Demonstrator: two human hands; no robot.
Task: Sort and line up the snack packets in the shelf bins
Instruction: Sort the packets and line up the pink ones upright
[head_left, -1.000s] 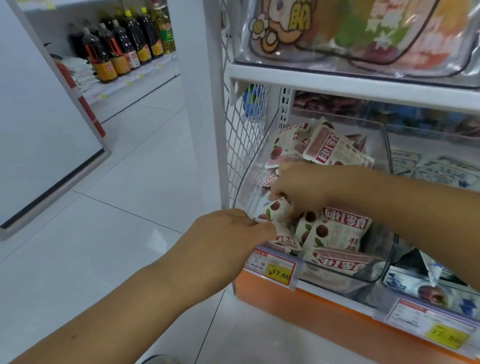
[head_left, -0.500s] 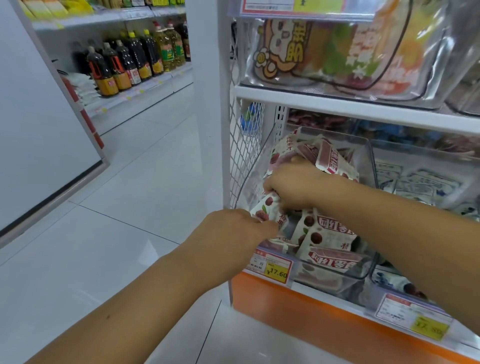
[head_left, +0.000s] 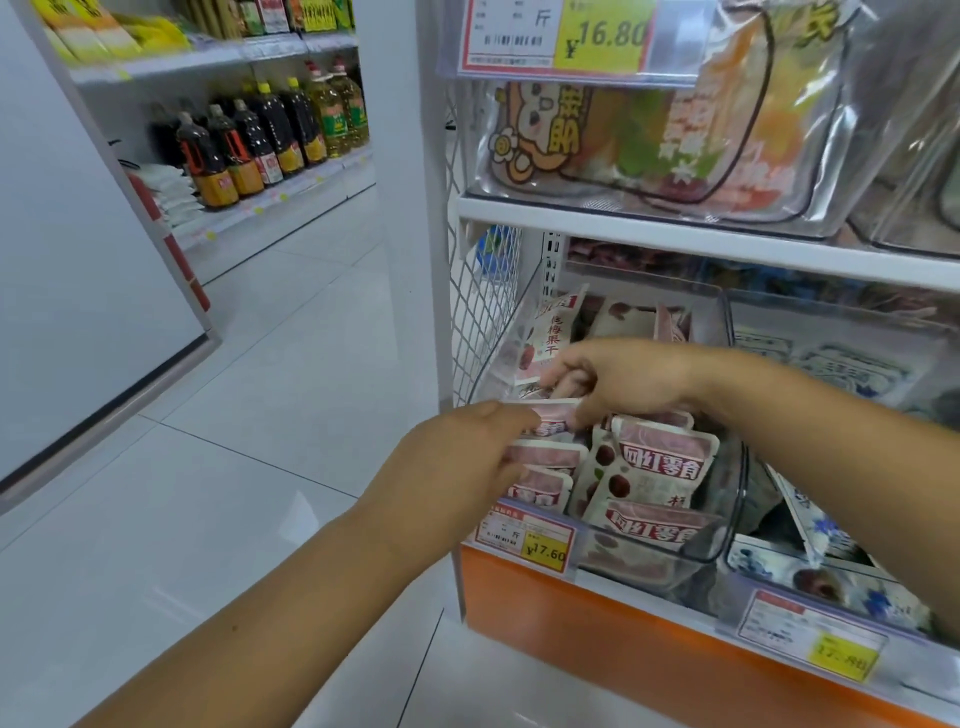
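Note:
A clear plastic shelf bin (head_left: 730, 525) holds several white-and-pink snack packets (head_left: 660, 467) with red print. My left hand (head_left: 457, 457) grips the upright packets at the bin's front left corner. My right hand (head_left: 618, 379) reaches over the bin and pinches the top edge of a pink packet (head_left: 553, 415) just above my left fingers. More packets (head_left: 550, 332) of the same kind lean at the back of the bin, partly hidden behind my right hand.
A neighbouring bin (head_left: 841, 364) to the right holds blue-and-white packets. Price tags (head_left: 524, 535) hang on the orange shelf front (head_left: 597, 629). A wire mesh panel (head_left: 480, 312) closes the shelf's left side. Bottles (head_left: 260, 140) stand on a far shelf across the tiled aisle.
My right hand has come forward from the back packets to the front row and now pinches a packet's top edge. My left hand stays at the front left corner. The camera view tilted upward.

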